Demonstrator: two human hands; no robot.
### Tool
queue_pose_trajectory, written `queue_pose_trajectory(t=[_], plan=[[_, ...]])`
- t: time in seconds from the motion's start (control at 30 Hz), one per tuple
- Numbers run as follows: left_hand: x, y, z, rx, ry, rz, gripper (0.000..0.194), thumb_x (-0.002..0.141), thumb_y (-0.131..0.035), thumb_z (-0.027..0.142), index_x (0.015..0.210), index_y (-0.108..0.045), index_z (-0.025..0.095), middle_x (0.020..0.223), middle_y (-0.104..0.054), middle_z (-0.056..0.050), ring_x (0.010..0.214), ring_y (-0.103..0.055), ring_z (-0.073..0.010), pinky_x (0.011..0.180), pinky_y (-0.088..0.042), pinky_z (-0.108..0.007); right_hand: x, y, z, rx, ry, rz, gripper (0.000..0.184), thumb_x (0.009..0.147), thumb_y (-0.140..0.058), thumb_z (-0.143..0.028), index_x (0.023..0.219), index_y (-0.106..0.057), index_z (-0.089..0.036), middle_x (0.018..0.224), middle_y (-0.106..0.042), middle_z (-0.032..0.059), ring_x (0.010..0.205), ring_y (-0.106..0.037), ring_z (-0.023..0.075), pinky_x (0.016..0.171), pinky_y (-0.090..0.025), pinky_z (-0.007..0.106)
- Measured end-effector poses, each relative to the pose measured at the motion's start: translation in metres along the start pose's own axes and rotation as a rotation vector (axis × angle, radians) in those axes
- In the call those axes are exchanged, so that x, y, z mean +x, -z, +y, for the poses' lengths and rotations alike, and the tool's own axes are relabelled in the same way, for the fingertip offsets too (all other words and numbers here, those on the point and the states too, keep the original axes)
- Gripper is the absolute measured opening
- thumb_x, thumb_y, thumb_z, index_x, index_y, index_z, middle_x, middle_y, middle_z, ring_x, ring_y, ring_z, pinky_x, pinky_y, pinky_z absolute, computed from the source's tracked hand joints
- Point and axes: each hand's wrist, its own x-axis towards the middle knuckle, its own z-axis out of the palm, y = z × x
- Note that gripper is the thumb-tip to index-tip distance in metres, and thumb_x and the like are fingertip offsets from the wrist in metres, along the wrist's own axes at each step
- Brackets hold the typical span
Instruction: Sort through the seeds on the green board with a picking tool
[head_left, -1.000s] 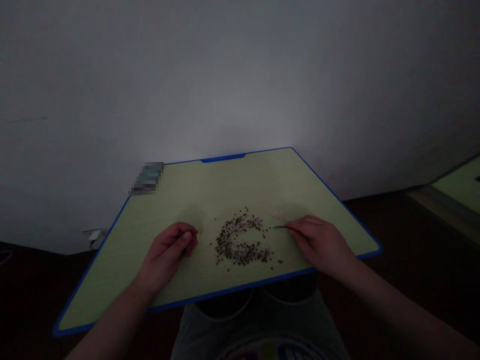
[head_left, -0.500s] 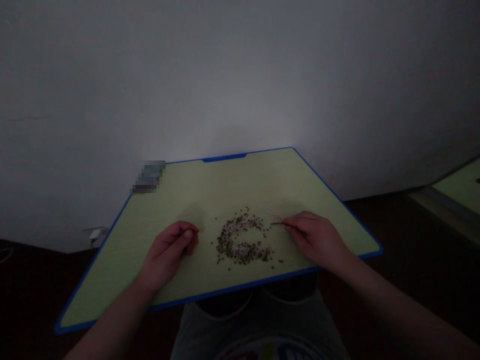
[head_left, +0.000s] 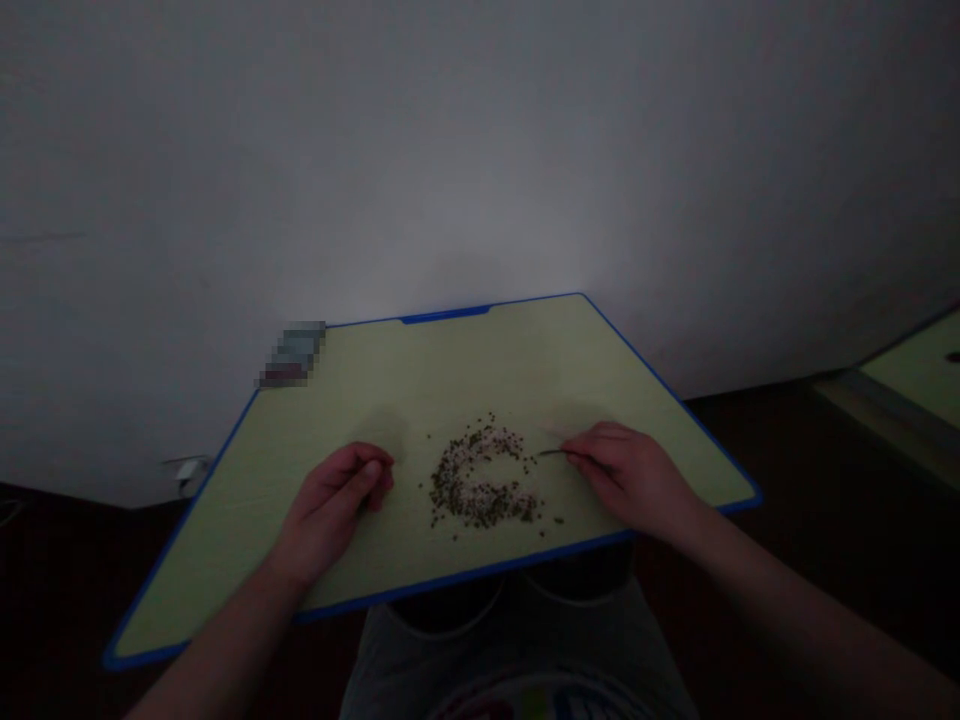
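Note:
On the pale yellow-green board table [head_left: 480, 370] with its blue edging lies a loose C-shaped spread of small dark green-brown beans mixed with pale, rice-like grains [head_left: 484, 490]. My right hand [head_left: 622, 475] is closed at the right of the spread, pinching thin dark tweezers [head_left: 553, 452] that point left. Their tip is close to the right side of the spread; I cannot tell whether it grips a bean. To the left, my left hand [head_left: 341, 505] rests curled, thumb against the fingers. Whatever it may hold is hidden.
A blurred-out flat item [head_left: 292, 355] sits at the table's far left corner. Behind rises a grey wall [head_left: 465, 150], with a white plug [head_left: 191, 470] low at left. Another pale surface [head_left: 919, 360] stands at far right. My lap [head_left: 517, 650] is under the near edge.
The tweezers' tip has moved slightly left and down relative to my right hand. The whole view has shifted a little. My left hand keeps its place and pose.

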Motion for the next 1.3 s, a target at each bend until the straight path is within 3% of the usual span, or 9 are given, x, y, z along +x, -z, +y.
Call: queue_pose_trajectory(t=[0.53, 0.77, 0.93, 1.13, 1.3], plan=[[0.003, 0.0, 0.003, 0.028, -0.009, -0.004, 0.015, 0.079, -0.063, 0.035, 0.08, -0.064, 0.019, 0.059, -0.059, 0.004, 0.052, -0.047, -0.009, 0.051, -0.035, -0.022, -0.008, 0.011, 0.0, 0.127, 0.123, -0.093, 0.02, 0.091, -0.05, -0.017, 0.096, -0.069, -0.017, 0.081, -0.071, 0.0052, 0.077, -0.063, 0.0157, 0.069, -0.051, 0.029], [0.003, -0.001, 0.002, 0.032, 0.008, -0.005, 0.016, 0.08, -0.062, 0.036, 0.082, -0.064, 0.02, 0.06, -0.059, 0.004, 0.053, -0.046, -0.0095, 0.052, -0.034, -0.022, -0.001, -0.002, -0.008, 0.066, 0.125, -0.044, 0.022, 0.091, -0.049, -0.018, 0.099, -0.069, -0.016, 0.085, -0.072, 0.0066, 0.078, -0.063, 0.0174, 0.071, -0.053, 0.032], [0.001, -0.001, 0.004, 0.042, -0.004, -0.012, 0.017, 0.081, -0.062, 0.037, 0.083, -0.063, 0.02, 0.059, -0.059, 0.004, 0.052, -0.045, -0.0098, 0.051, -0.033, -0.023, -0.001, -0.006, -0.012, -0.008, 0.018, -0.012, 0.023, 0.09, -0.049, -0.018, 0.099, -0.07, -0.015, 0.086, -0.072, 0.0072, 0.079, -0.064, 0.0183, 0.074, -0.053, 0.033], [-0.002, 0.001, 0.002, 0.046, -0.016, -0.009, 0.016, 0.08, -0.062, 0.036, 0.08, -0.063, 0.02, 0.059, -0.058, 0.004, 0.052, -0.045, -0.0101, 0.052, -0.034, -0.024, -0.001, -0.005, 0.001, -0.087, -0.12, 0.049, 0.024, 0.088, -0.05, -0.018, 0.098, -0.071, -0.016, 0.087, -0.073, 0.0073, 0.082, -0.066, 0.0197, 0.073, -0.054, 0.033], [-0.004, 0.0, 0.003, 0.041, -0.008, -0.004, 0.015, 0.08, -0.062, 0.034, 0.081, -0.063, 0.019, 0.062, -0.06, 0.002, 0.053, -0.046, -0.0107, 0.052, -0.034, -0.024, 0.007, -0.006, 0.006, -0.072, -0.126, 0.053, 0.023, 0.089, -0.05, -0.02, 0.098, -0.071, -0.017, 0.088, -0.074, 0.007, 0.081, -0.067, 0.02, 0.073, -0.054, 0.034]])
